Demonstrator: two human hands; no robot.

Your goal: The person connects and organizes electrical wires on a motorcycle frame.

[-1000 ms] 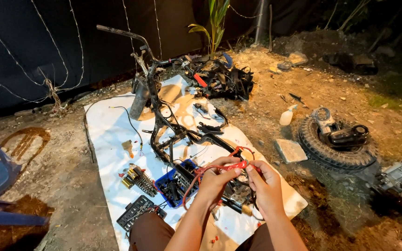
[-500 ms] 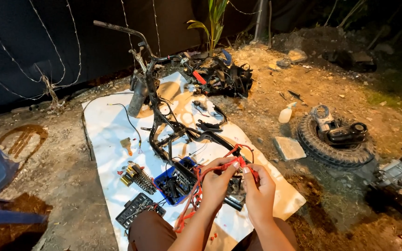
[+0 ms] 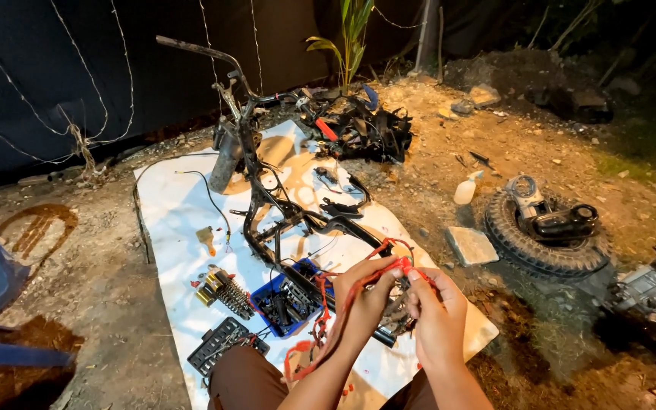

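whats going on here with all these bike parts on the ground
A person sits at the edge of a white sheet spread on bare dirt, both hands raised over it. The left hand and right hand together pinch a red wire harness that trails down toward the lap. A stripped motorcycle frame lies on the sheet, with a blue tray of small parts and a coil spring shock nearby. A tyre lies off to the right.

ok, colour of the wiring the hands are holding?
Red. The wiring loops between the left hand and right hand; clearest in the head view.
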